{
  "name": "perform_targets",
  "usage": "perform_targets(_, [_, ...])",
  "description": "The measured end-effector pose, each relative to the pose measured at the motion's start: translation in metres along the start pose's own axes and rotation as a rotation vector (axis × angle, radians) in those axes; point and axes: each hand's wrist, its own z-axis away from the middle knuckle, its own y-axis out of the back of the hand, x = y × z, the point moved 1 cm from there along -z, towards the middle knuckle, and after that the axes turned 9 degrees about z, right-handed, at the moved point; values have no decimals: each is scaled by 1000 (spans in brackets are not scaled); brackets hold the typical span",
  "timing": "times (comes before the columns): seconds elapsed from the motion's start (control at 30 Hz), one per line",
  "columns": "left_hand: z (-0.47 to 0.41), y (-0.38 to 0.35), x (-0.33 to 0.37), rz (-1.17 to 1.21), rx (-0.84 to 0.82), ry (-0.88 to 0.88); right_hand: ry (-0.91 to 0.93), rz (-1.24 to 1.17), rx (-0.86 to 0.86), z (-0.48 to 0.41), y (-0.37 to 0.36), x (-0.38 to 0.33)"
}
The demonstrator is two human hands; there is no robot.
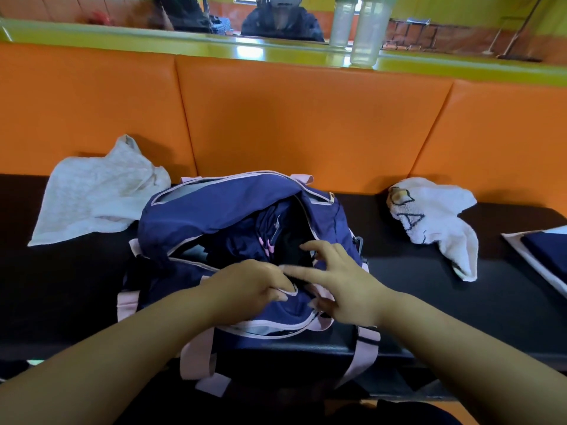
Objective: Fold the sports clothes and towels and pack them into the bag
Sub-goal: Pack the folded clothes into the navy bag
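Navy bag: thin synth. cloth, smooth, faint sheen, creased; its pink straps woven webbing, matt. Left-end towel: white terry, nubby, matt. Right-end towel: same terry, fluffier. Bench seat: black, leather-like, smooth, semi-gloss. Backrest: orange padded vinyl-like, smooth, soft sheen. Ledge: yellow-green, v. glossy, reflective. Bottles: frosted translucent plastic.

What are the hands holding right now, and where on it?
Left hand pinches the near pink-trimmed opening edge of the duffel bag. Right hand grips nothing; its fingers are spread straight over that same edge.
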Motion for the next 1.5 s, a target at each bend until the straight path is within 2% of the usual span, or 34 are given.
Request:
perform_targets(0.13, [9,3,-3,161,46,-112,38,-64,12,0,0,-4])
perform_targets(0.23, [14,10,-3,196,96,-156,45,-41,104,6,9,8])
perform_targets(0.3, [13,16,-1,184,79,-150,21,-12,67,13,19,19])
perform_targets(0.43, [5,23,-1,-21,44,-186,-14,24,-6,17,30,24])
perform_targets(0.5, [-2,26,-2,-252,112,-265,-97,19,23,9,30,22])
perform_targets(0.57, [-10,27,-6,-513,194,-312,-109,140,119,-3,27,20])
perform_targets(0.63, [-17,28,-13,-571,211,-281,-25,243,159,-20,24,15])
perform_targets(0.73, [-26,26,-21,-577,32,-144,35,268,-53,-41,22,9])
perform_targets(0.87, [-30,26,-29,-450,-79,131,-26,356,-252,-46,25,16])
perform_targets(0.97, [-27,29,-36,-344,-25,148,-120,433,-395,-40,27,28])
perform_targets(1.07, [-23,24,-43,-412,-47,148,-142,558,-477,-35,24,33])
perform_targets(1.17, [-21,19,-44,-425,37,241,-149,500,-414,-39,27,29])
perform_targets(1.27, [-22,18,-43,-383,88,277,-128,389,-225,-48,34,21])
perform_targets(1.37, [-21,18,-41,-344,71,231,55,282,-36,-62,32,10])
perform_targets(1.5, [-16,22,-38,-327,43,187,120,411,-199,-76,15,6])
